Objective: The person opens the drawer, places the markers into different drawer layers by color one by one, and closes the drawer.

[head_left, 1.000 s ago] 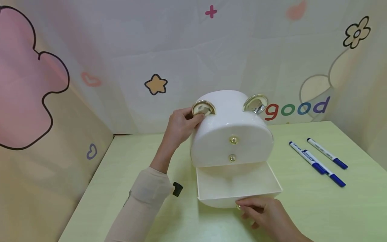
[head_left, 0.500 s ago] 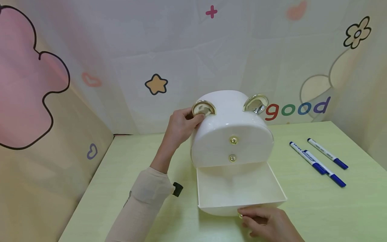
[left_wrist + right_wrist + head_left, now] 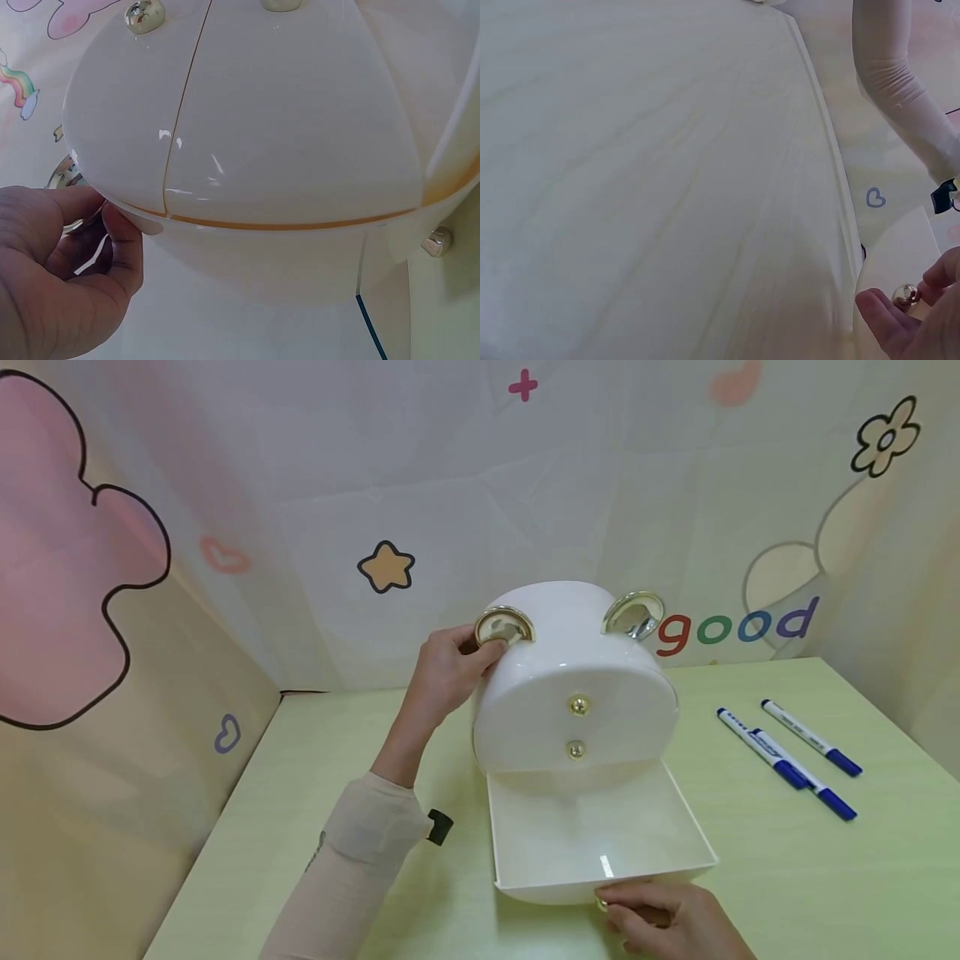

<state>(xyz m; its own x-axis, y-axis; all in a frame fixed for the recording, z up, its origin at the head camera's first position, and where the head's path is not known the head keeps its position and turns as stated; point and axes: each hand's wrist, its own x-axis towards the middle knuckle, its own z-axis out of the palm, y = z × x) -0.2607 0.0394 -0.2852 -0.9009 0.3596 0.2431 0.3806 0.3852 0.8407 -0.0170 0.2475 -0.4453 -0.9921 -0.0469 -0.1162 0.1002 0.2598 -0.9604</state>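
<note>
A white rounded storage box [image 3: 562, 647] with two gold-rimmed ears stands on the table, its front bearing two gold knobs above a pulled-out bottom drawer [image 3: 592, 822]. Nothing lies in the part of the drawer that shows. At the box's upper left, my left hand [image 3: 447, 672] grips the base of the left ear [image 3: 506, 625] between thumb and fingers; the left wrist view shows these fingers at the box's edge. My right hand [image 3: 675, 917] pinches the small gold knob [image 3: 905, 298] on the drawer's front, thumb and forefinger on either side of it.
Several white marker pens with blue caps, such as the rear one [image 3: 810, 737], lie on the pale green table [image 3: 787, 877] right of the box. A printed curtain [image 3: 315, 568] hangs close behind the box and along the left side.
The bottom drawer has slid further out toward me, with my right hand on its knob moving along. My left hand stays on the ear and the box has kept its place.
</note>
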